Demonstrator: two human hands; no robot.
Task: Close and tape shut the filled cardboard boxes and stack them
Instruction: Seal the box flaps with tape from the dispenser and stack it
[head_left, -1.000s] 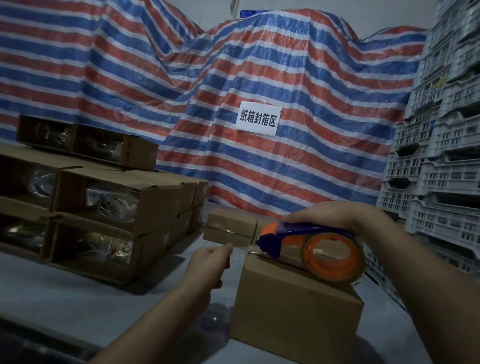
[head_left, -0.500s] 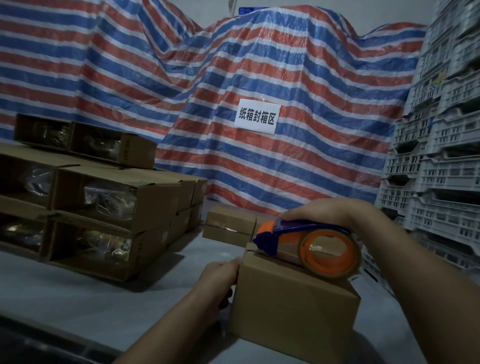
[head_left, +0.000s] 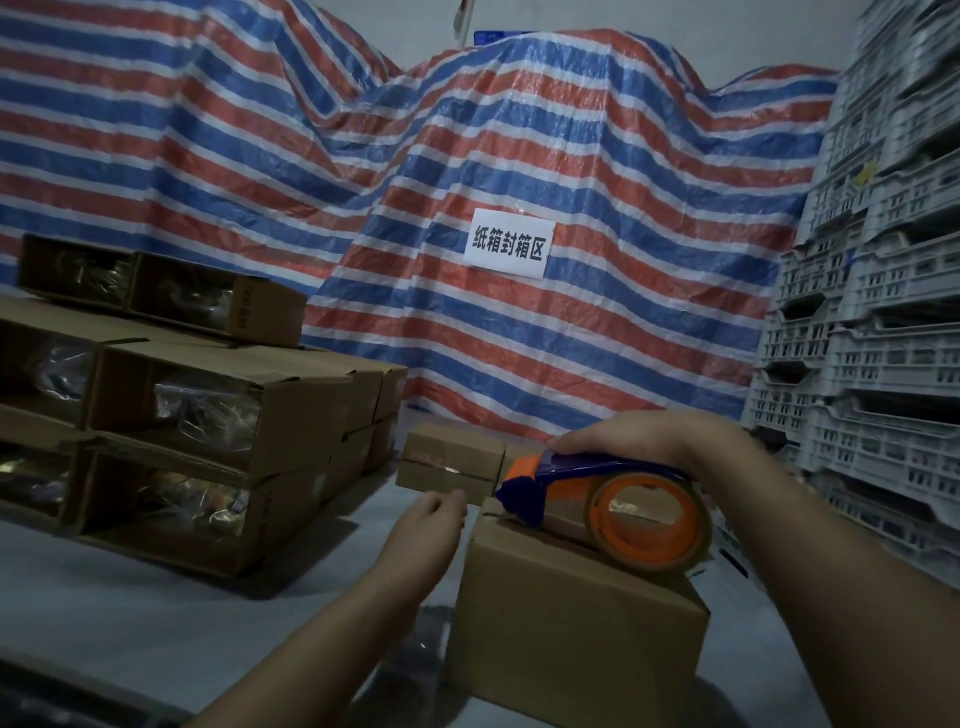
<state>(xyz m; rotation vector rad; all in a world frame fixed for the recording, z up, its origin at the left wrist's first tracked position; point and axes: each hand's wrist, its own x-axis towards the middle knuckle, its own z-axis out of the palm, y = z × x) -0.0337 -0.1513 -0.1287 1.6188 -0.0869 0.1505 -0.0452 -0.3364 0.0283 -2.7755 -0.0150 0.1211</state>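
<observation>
Striped tarp (head_left: 597, 171) is hanging across the whole back, a white paper sign (head_left: 509, 250) taped to it; grey plastic crates (head_left: 883, 322) are standing stacked at right. At left, a pile of open cardboard boxes (head_left: 208, 415) is lying on its side, plastic-wrapped contents showing, not yet closed. On the grey table (head_left: 130, 613), near centre, the closed box (head_left: 576, 623) is sitting upright, its long axis running from the near right away toward the far left, top seam along that line. Just behind it a small taped box (head_left: 449, 457) is resting. The tape dispenser (head_left: 613, 504) is lying on the closed box's top, its blue nose pointing left toward the far edge, the orange roll trailing right. The right hand (head_left: 639, 436) is wrapping over the dispenser's top, fingers curled round the handle. The left hand (head_left: 423, 525) is hovering just beside the box's far-left corner, fingers loosely curled; whether it is pinching a tape end I cannot tell. Judgement: the tape strip is being started. Doing it well likely means anchoring the tape end down over the far edge, keeping the dispenser centred on the seam, and pulling straight along the long axis with steady downward pressure.
</observation>
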